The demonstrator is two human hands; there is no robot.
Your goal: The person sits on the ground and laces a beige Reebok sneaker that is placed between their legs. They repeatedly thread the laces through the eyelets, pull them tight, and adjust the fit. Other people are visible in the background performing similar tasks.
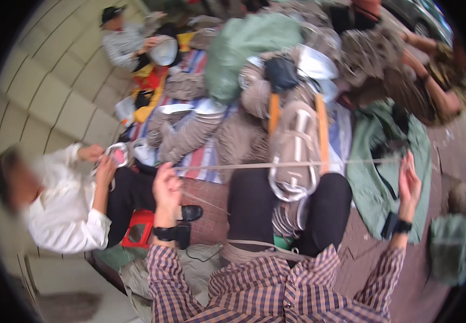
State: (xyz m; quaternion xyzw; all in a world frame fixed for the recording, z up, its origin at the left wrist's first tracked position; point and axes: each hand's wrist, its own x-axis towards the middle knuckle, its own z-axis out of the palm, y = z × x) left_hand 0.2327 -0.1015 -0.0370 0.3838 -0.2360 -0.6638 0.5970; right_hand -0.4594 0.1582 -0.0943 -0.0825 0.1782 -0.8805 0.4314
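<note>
A thin pale cord [233,166] is stretched nearly level across my lap, pulled taut between my two hands. At its left end my left hand [167,188] is closed on it, with a loose strand trailing below toward the ground. My right hand [409,180], raised at the far right, pinches the other end. Behind the cord, between my knees, rises a stack of taupe, shoe-upper-like fabric pieces [296,137] with white edging. Two orange wooden bars [321,132] flank that stack. A dark bundle [281,74] sits at its far end.
Piles of similar taupe pieces [190,132] cover a striped sheet ahead. A green sack [251,46] stands beyond; another green cloth [389,172] spreads at right. At left a person in white [66,210] handles a small piece near a red stool [139,229]. Other people sit farther off.
</note>
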